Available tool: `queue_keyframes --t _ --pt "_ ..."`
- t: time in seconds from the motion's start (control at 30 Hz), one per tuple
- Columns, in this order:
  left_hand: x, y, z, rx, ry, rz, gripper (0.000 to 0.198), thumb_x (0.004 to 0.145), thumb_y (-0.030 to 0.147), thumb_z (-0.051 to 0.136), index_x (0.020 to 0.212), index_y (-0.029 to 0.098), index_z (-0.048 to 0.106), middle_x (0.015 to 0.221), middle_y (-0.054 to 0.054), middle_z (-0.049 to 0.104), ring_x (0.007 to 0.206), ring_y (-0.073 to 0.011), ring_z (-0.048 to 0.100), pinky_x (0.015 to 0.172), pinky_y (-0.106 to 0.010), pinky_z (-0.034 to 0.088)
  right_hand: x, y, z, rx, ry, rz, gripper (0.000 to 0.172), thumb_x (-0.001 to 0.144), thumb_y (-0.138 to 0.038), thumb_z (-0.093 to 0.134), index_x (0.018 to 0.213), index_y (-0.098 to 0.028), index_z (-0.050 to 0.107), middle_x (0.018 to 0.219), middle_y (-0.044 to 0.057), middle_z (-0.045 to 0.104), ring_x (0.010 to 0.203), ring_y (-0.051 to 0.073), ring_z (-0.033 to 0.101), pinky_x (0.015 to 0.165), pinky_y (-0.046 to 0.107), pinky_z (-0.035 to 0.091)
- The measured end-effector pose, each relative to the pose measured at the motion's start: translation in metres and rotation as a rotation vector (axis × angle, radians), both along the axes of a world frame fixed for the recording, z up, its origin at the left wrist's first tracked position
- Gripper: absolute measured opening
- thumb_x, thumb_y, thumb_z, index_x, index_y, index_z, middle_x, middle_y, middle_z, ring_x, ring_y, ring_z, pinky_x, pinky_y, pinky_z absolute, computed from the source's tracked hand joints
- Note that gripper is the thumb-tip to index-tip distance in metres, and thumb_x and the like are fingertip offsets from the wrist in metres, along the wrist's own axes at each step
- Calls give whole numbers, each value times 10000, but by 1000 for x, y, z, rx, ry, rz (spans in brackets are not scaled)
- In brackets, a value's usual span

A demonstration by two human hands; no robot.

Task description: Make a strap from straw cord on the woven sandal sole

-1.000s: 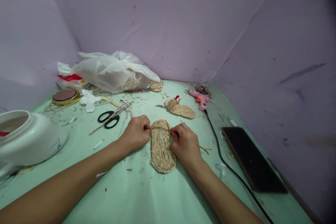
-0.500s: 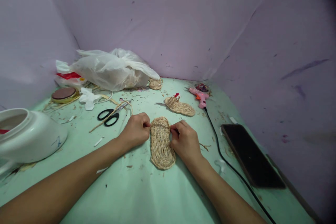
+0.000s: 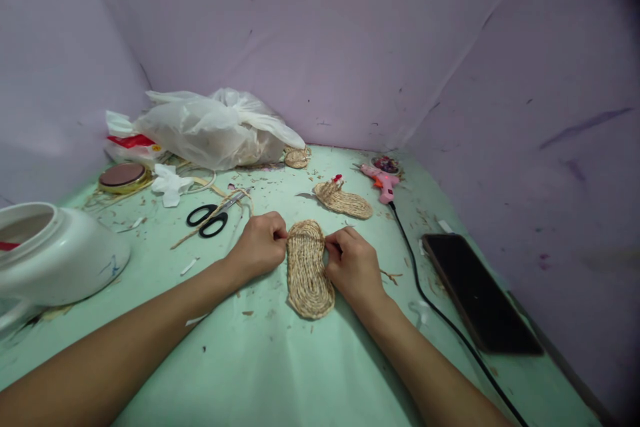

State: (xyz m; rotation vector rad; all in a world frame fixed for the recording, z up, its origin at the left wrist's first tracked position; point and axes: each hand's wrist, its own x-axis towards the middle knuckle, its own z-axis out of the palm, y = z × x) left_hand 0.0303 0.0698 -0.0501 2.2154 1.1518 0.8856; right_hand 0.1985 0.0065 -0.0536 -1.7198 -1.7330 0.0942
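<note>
A small woven straw sole lies flat on the pale green table. My left hand is closed in a pinch at the sole's left edge near its front. My right hand is closed in a pinch at the right edge, opposite. A thin straw strand runs across the sole between the two hands, and each hand appears to hold one end. A second straw sole with a strap and a red bit lies farther back.
Black scissors lie to the left. A pink glue gun with a black cord lies at the back right. A dark phone is on the right. A white pot, a plastic bag and a round tin stand on the left.
Both hands stay pinched at the sole's edges. The view has shifted slightly, so everything sits a little higher in the picture.
</note>
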Motion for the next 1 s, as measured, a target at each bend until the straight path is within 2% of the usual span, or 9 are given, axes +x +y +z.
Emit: queue_keyframes --t 0.13,0.23,0.37,0.43,0.5,0.57,0.67,0.8,1.0 --pt "-1 0 1 -11 -2 -8 167 566 8 438 491 142 504 595 -4 547 558 -102 496 526 -216 380 4 -1 0 3 27 15 157 700 -61 476 679 -155 600 695 42 574 647 157 546 600 263 421" --pt "-3 0 11 -9 -48 8 152 611 40 476 518 143 539 623 -11 575 596 -113 529 566 -229 407 9 -3 7 102 99 38 147 723 -74 491 755 -159 606 741 43 601 688 161 565 627 274 449" --pt "-6 -1 41 72 -138 102 91 657 111 543 590 156 586 678 -13 615 639 -126 555 607 -253 429 15 -10 28 445 178 -47 197 768 -118 507 942 -168 584 935 73 605 736 148 574 624 274 477" --pt "-8 -2 60 105 -235 184 49 661 147 575 621 165 597 676 -7 624 627 -125 556 583 -248 437 17 -16 39 536 170 -108 135 774 -172 535 897 -171 591 917 73 613 723 148 578 609 273 475" --pt "-11 -3 76 125 -329 269 9 653 172 605 644 171 606 652 4 625 598 -119 550 545 -234 439 17 -22 46 337 118 -114 117 780 -287 555 747 -185 603 703 31 623 582 136 565 525 259 445" --pt "-15 -3 87 134 -382 332 19 638 183 627 641 175 610 622 12 619 563 -111 534 503 -220 428 14 -28 51 -58 5 -84 313 764 -457 545 592 -198 587 487 0 556 431 128 504 418 249 360" --pt "-21 -1 92 127 -405 371 32 631 197 641 633 177 616 607 16 613 531 -101 513 463 -210 407 0 -37 52 -459 -193 -46 450 636 -649 560 566 -205 590 459 23 551 404 155 492 374 253 252" --pt "-23 3 89 145 -368 379 33 631 202 642 645 176 628 613 12 625 545 -106 528 487 -213 425 -25 -47 48 -525 -313 -23 555 467 -674 659 734 -191 605 725 85 615 568 225 571 421 272 287" --pt "-20 2 87 135 -347 347 30 625 198 635 640 173 626 622 11 632 566 -109 543 510 -213 434 -28 -47 41 -504 -231 24 473 582 -433 688 955 -163 581 943 126 573 859 305 545 651 391 434"
